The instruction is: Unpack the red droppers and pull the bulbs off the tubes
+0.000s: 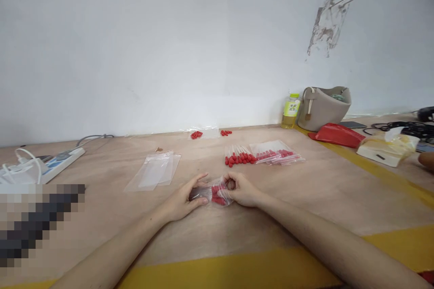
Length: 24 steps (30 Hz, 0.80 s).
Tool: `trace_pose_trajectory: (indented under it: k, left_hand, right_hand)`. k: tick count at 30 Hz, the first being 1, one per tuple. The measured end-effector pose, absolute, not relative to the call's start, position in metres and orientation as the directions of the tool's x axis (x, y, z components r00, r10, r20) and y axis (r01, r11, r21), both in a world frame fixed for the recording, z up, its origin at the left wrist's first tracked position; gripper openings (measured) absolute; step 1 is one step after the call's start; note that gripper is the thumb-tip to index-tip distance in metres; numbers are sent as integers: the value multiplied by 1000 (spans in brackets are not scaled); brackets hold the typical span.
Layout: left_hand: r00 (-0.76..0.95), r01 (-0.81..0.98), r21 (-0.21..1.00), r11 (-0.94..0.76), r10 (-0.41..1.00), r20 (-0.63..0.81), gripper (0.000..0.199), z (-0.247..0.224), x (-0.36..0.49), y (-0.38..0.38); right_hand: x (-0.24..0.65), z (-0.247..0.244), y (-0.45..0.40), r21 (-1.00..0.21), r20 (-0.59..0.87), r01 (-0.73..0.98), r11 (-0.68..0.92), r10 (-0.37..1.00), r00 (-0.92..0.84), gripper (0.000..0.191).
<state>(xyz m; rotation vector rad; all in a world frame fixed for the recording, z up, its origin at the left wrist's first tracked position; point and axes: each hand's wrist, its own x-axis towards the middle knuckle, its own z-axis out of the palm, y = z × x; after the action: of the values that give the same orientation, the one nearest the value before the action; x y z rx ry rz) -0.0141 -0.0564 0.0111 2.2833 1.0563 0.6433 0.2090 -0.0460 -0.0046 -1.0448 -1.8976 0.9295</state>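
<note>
Bag w/ red tips is btwn both hands over table; L hand clasps left end, R hand pinches right end. Prob. light, floppy, slippery; best held by edges.

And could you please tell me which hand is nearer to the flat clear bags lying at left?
Left: the left hand is to the right of the flat clear bags and nearer the camera; the right hand is farther right, past the left hand.
</note>
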Motion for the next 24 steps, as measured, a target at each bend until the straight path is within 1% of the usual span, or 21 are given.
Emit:
trace_pose_trajectory:
  k: [6,9,11,13,15,18,20,22,24]
  left_hand:
    - [563,573,654,-494,817,124,69,14,-17,-60]
    - [564,580,650,-491,818,114,66,14,-18,-60]
    - [568,583,639,-503,814,123,65,14,-18,-60]
    - [574,581,629,-516,808,132,64,14,-19,-59]
    - [583,584,617,-528,801,133,61,15,-20,-59]
    - [586,608,584,-538,800,129,55,16,-21,-58]
    - [583,621,558,-551,800,141,53,15,-21,-58]
    - [583,625,543,-560,798,152,52,15,-21,-58]
    - [581,628,540,-561,799,155,51,14,-20,-58]
  right_hand:
    - [209,3,-54,-803,196,432,411,866,-460,15]
    - [211,6,-54,-827,157,428,363,882,-444,16]
    - [216,6,-52,-892,106,357,278,896,-432,18]
    - [224,7,-48,-951,74,246,187,911,-407,21]
    - [232,8,-43,-981,59,152,123,926,-372,21]
    - [242,13,-41,-997,14,61,38,936,-352,21]
    - [244,15,-43,-998,-43,-29,-57,933,-357,28]
    - [243,16,-45,-978,-99,-133,-160,919,-382,37]
    - [241,14,-46,-950,-128,-208,-233,899,-418,37]
